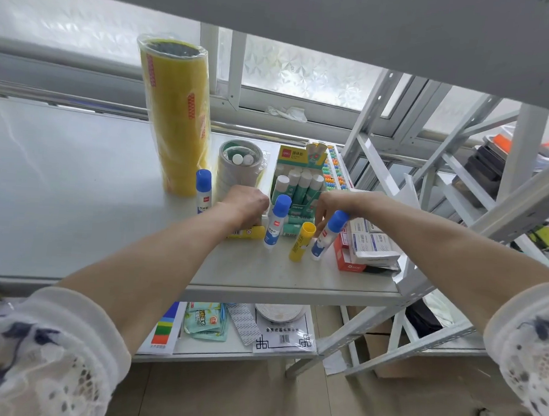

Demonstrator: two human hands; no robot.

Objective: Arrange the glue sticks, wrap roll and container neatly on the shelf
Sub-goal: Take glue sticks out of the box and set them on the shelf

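both hands reach onto the grey shelf (76, 197) near the middle of the frame. the right hand (337, 204) pinches the cap of a blue-capped glue stick (327, 236), which tilts with its base on the shelf, right of centre. the left hand (246, 206) is curled, knuckles up, over a yellow box (249, 232) just left of centre; whether its fingers actually grip the box or the tape stack cannot be told. between the hands a second blue-capped glue stick (276, 219) stands nearly upright, and a yellow glue stick (302, 241) leans just beside the held one. a third blue-capped stick (203, 189) stands left of the left hand, at the foot of the tall yellow wrap roll (174, 113), which stands upright in the upper left of centre. behind the left hand is a round stack of tape rolls (240, 168) with two white caps showing in its hole. a green display box of glue sticks (300, 174) sits behind the hands, with a bead abacus (334, 169) to its right and small white boxes (371, 241) at the shelf's right end.
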